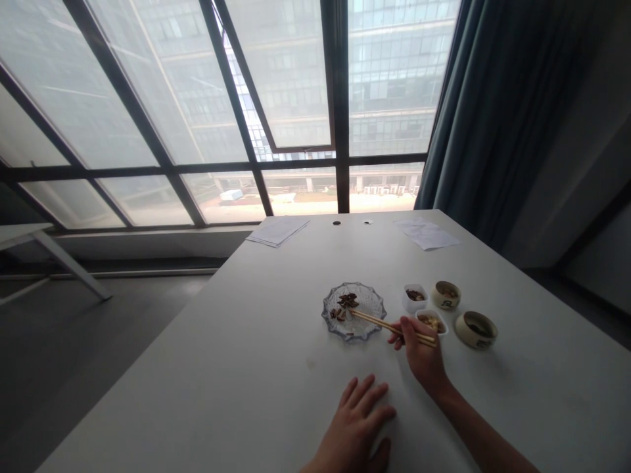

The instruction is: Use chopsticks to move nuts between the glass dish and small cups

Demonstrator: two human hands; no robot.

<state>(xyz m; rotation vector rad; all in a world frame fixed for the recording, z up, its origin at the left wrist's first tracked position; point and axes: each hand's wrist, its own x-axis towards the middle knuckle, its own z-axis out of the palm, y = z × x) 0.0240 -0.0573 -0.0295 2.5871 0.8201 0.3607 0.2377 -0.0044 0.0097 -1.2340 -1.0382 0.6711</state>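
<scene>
My right hand (419, 348) is closed around a pair of wooden chopsticks (372, 320). Their tips reach into a clear glass plate (376, 303) with a scalloped rim, at small dark brown dried pieces (348, 300) lying in it. Whether the tips pinch a piece is too small to tell. My left hand (355, 420) rests flat on the table in front of the plate, fingers spread, holding nothing. Beside my right hand stands a small white tub (431, 322) of pale yellowish pieces, partly hidden by that hand. Behind it, another white tub (415, 299) holds dark pieces.
Two cream round pots, one farther back (446, 295) and one nearer (476, 330), stand right of the tubs. Papers lie at the far left (279, 231) and far right (428, 233) of the white table (221, 368). Windows and a blue curtain (473, 118) are beyond.
</scene>
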